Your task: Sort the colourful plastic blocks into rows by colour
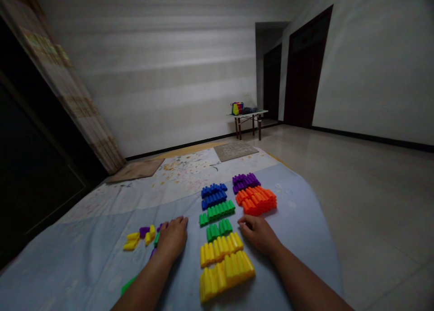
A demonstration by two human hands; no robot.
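My left hand (pixel 173 239) is palm down on the cloth with its fingers apart, partly covering purple and green pieces. Left of it lie loose yellow tube-shaped plastic pieces (pixel 131 241) and a purple one (pixel 144 232). My right hand (pixel 259 233) rests beside the rows with curled fingers; whether anything is in them is hidden. Rows of similar pieces stand between the hands: blue (pixel 214 197), green (pixel 219 211) and, nearest me, yellow (pixel 228 271). Purple pieces (pixel 246 181) and stacked orange pieces (pixel 257 200) sit just beyond my right fingers.
A light blue floral cloth (pixel 98 238) covers the surface. A green piece (pixel 129 285) shows beside my left forearm. Two flat mats (pixel 235 151) lie at the far edge. A small table (pixel 249 115) with a colourful item (pixel 237 108) stands by the wall.
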